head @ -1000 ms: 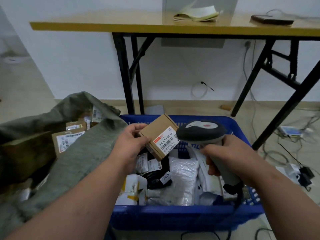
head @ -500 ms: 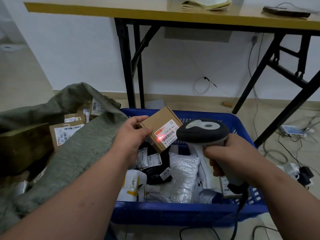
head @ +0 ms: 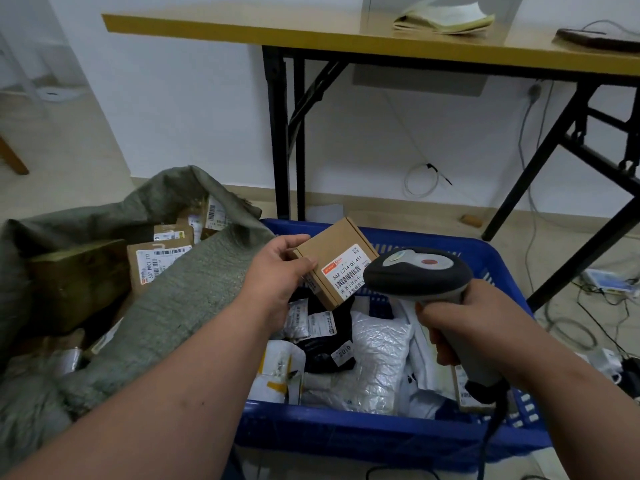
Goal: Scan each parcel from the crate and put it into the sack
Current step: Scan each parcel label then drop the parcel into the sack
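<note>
My left hand [head: 277,271] grips a small brown cardboard parcel [head: 332,251] with a white barcode label, held above the blue crate [head: 381,434]. My right hand [head: 464,327] grips the handle of a grey barcode scanner [head: 415,271], whose head sits right next to the parcel's label and covers its corner. The crate holds several bagged parcels, silver, white and black. To the left lies the open grey-green sack [head: 180,306] with several labelled cardboard boxes [head: 156,268] inside.
A yellow-topped folding table [head: 346,32] with black legs stands behind the crate against the white wall. Cables, chargers and a small device lie on the floor at the right [head: 606,282]. The scanner's cable hangs down in front of the crate.
The red scan light seen on the label half a second ago is gone. Parcel and scanner stay together over the crate; my view has turned left.
</note>
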A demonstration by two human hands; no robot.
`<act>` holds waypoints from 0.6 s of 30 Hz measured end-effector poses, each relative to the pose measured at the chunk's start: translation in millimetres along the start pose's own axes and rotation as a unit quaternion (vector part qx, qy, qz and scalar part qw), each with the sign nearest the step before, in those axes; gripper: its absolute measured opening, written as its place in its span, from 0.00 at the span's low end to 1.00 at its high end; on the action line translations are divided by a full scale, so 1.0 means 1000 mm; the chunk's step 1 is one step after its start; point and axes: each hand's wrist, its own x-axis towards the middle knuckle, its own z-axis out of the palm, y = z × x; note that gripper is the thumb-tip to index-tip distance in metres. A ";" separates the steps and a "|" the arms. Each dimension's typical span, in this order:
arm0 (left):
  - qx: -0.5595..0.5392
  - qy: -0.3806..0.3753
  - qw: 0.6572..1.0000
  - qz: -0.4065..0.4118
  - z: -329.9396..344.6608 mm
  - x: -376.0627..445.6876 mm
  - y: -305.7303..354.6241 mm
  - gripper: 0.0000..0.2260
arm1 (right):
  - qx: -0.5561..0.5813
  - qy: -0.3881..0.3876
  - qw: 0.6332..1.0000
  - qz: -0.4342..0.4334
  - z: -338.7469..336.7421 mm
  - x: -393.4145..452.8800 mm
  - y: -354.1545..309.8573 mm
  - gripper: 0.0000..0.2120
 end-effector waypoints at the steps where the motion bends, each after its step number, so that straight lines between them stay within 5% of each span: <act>1: 0.000 0.002 1.000 0.001 -0.001 -0.001 0.001 0.14 | 0.000 -0.003 1.000 -0.001 0.001 0.001 -0.001 0.11; 10: -0.013 0.097 0.994 0.051 -0.036 -0.013 0.026 0.14 | -0.010 0.004 1.000 -0.003 0.023 0.014 -0.019 0.09; 14: -0.019 0.252 0.961 0.117 -0.072 -0.016 0.045 0.15 | -0.023 -0.021 0.999 -0.020 0.042 0.022 -0.032 0.08; 18: 0.077 0.455 0.877 0.136 -0.123 -0.016 0.053 0.18 | 0.002 -0.041 0.999 -0.031 0.068 0.029 -0.048 0.07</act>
